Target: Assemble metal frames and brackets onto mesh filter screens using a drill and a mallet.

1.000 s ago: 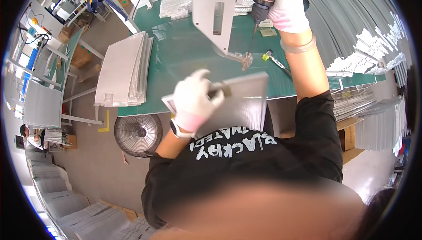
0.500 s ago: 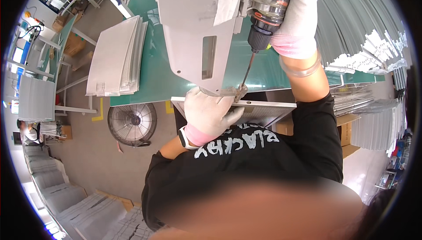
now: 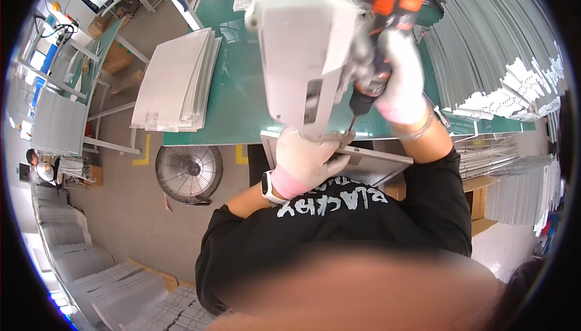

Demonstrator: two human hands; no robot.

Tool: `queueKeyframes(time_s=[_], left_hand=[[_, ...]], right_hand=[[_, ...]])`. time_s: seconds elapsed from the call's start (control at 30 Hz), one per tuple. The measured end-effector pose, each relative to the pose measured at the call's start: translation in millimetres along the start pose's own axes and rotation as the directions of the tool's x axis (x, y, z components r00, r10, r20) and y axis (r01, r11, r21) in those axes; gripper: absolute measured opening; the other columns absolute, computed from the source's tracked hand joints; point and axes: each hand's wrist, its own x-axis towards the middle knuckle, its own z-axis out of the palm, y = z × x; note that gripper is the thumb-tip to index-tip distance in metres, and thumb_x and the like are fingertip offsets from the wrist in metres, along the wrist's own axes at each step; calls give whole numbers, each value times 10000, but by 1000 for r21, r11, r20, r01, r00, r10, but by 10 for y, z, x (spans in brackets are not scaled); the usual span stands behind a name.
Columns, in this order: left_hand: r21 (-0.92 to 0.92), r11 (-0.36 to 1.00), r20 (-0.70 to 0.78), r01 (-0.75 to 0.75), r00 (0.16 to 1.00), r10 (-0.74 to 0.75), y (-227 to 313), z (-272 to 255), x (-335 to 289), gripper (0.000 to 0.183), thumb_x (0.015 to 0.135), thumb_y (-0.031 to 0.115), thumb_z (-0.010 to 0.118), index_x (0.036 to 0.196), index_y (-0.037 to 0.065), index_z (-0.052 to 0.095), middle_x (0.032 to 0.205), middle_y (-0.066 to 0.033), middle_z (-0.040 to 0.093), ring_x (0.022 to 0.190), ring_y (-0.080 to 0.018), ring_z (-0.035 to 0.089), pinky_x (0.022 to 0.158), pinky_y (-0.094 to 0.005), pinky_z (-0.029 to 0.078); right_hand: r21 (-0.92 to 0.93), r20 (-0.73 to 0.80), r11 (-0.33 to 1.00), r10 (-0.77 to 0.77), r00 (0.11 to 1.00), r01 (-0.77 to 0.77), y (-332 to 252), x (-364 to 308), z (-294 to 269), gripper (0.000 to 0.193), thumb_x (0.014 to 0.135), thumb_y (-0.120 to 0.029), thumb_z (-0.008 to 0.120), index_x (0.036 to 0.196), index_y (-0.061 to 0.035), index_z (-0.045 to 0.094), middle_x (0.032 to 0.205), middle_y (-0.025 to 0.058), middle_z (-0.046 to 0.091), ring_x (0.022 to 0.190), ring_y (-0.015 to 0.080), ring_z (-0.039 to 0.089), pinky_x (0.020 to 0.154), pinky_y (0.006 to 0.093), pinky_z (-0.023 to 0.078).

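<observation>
My right hand (image 3: 402,76), in a white glove with a pink cuff, is wrapped round an orange and black cordless drill (image 3: 387,52). The drill is blurred, and its thin bit (image 3: 353,124) points down at a small metal fitting (image 3: 347,139) on the panel's edge. My left hand (image 3: 305,162), gloved alike, grips a framed metal mesh panel (image 3: 380,165) close to my body, its thumb lying toward the fitting. Some left fingers are hidden under the tip of a grey slotted machine head (image 3: 299,58), which stands over the green table (image 3: 236,101).
A stack of pale mesh sheets (image 3: 175,82) lies on the table's left. Long grey strips (image 3: 490,58) are piled on the right. A round floor fan (image 3: 189,175) stands beyond the table's front edge. Another person (image 3: 45,170) is far left.
The view has shifted, so the table and machine head sit further right and look smaller. More of the drill's orange body shows. The panel's right end now slants lower.
</observation>
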Motion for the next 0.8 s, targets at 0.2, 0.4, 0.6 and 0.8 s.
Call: queueKeyframes(time_s=[0.2,0.4,0.6,0.8], left_hand=[[-42,998,10,36,999,-36,-29,199,-144,375,712,268,762,1084,220,735,1060,-31,674,970,-253,640,759,-404,504],[-30,998,17,54,998,-54,-56,303,-209,418,732,331,746,1138,238,710,1077,-5,658,973,-231,627,760,-415,491],[15,1000,-7,8,1000,-8,-38,284,-189,437,744,336,734,1168,242,694,1071,4,643,959,-219,620,749,-418,492],[71,997,11,-32,999,32,-54,131,-6,425,728,306,742,1131,183,690,954,-14,655,863,-240,641,678,-417,479]], right_hand=[[125,-35,990,-62,997,66,161,-124,-142,592,904,-332,630,1323,-5,371,702,49,509,521,101,473,459,221,377],[141,-36,985,-99,994,103,237,-144,-170,637,882,-372,656,1306,12,375,703,45,520,506,94,475,445,213,375],[208,28,975,-85,996,78,266,-129,-209,657,879,-379,664,1321,12,376,707,36,529,497,85,476,429,207,370],[53,-30,995,-80,996,82,27,6,-134,498,944,-373,578,1303,-44,471,789,20,531,619,88,509,516,244,422]])
